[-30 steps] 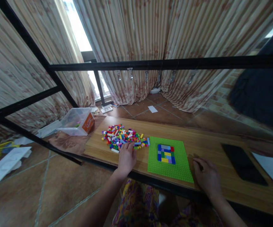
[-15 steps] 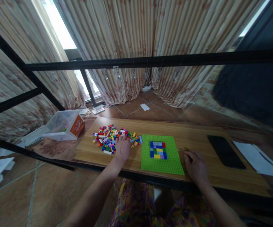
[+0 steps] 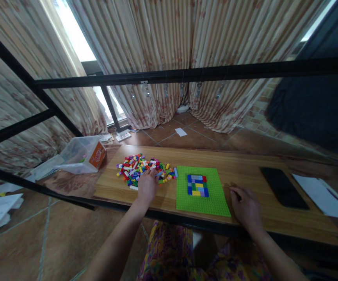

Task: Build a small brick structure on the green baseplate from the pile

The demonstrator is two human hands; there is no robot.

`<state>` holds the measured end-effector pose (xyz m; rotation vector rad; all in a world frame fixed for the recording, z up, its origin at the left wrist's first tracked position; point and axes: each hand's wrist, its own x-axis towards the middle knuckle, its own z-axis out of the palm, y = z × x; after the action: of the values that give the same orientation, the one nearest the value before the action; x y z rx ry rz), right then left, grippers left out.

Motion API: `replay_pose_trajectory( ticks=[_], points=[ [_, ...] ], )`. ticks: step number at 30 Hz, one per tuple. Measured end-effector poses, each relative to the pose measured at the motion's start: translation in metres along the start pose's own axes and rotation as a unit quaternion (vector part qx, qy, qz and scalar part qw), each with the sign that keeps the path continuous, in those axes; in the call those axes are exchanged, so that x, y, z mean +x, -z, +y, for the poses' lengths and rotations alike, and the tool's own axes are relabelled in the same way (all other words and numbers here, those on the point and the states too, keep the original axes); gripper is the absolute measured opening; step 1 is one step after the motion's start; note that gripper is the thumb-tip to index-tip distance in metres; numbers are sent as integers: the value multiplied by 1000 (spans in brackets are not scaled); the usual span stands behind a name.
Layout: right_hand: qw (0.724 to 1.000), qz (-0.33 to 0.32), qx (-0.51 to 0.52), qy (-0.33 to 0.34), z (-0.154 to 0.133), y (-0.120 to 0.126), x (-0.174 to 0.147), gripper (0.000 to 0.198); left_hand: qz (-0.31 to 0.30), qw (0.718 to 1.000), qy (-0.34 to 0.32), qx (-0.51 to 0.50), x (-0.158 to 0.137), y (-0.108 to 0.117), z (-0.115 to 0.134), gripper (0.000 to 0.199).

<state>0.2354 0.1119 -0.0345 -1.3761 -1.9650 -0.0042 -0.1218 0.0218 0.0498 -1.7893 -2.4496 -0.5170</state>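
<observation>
My left hand [image 3: 147, 185] is over the near side of a pile of small toy building bricks [image 3: 132, 167] in many colours. Its fingers point down and curl in among the bricks. A light blue brick [image 3: 159, 173] shows beside the fingertips; whether it is held is unclear. To the right lies a green studded baseplate [image 3: 216, 205]. On it sits a flat square of blue, yellow, green, grey and red bricks [image 3: 197, 185]. My right hand [image 3: 246, 207] rests on the table just right of the baseplate, fingers curled in, with no object visible in it.
A clear plastic box [image 3: 79, 156] with an orange label stands left of the wooden table [image 3: 233, 164]. A dark phone-like slab [image 3: 284, 187] and white paper [image 3: 322, 195] lie to the right. A black metal bar [image 3: 169, 76] crosses before the curtains.
My left hand has shifted slightly left across the brick pile, and the light blue brick beside its fingers now shows. My right hand stays beside the baseplate. The view has moved a little.
</observation>
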Motion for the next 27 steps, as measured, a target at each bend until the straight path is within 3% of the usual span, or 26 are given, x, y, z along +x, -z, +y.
replay_pose_trajectory(
  ticks=[11, 16, 22, 27],
  points=[
    [1000, -9, -3, 3, 1, 2, 0, 36, 4, 1000, 20, -24, 6, -2, -11, 25],
    [1000, -13, -6, 3, 1, 3, 0, 35, 60, 995, 48, -71, 0, 0, -15, 24],
    [1000, -4, -2, 9, 2, 4, 0, 38, 144, 964, 157, -160, -34, 7, -54, 26],
    [1000, -5, -8, 24, 5, 3, 0, 38, 111, 954, 216, -174, -60, 15, -83, 27]
  ],
)
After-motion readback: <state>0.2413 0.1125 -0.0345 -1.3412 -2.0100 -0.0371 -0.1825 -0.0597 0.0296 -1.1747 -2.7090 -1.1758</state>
